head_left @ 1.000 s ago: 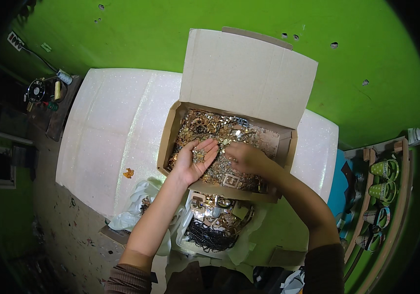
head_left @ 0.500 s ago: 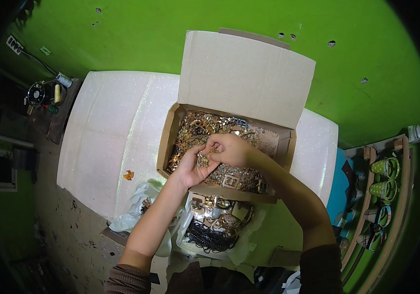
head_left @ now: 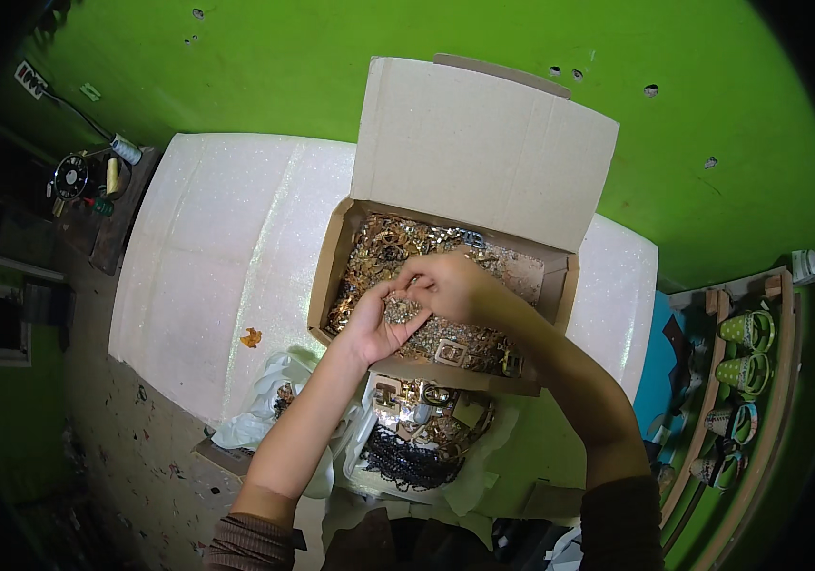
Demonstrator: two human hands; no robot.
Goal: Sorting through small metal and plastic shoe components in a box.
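Observation:
An open cardboard box holds a mass of small shiny gold and silver metal pieces, with a square buckle near its front edge. Over these pieces my left hand is half cupped, its thumb spread away from its fingers. My right hand meets its fingertips, with thumb and fingers pinched together. Anything inside that pinch is too small or hidden to make out. Close to my body, below the box, sits a plastic-lined container with buckles, metal trims and black beaded strands.
The box stands on a table with a glittery white cover; its lid is raised toward the green wall. A white plastic bag and an orange scrap lie left. Sandals hang on a wooden rack at right.
The whole view has shifted slightly. My right hand has turned a little at the fingertips, and both hands stay together over the box.

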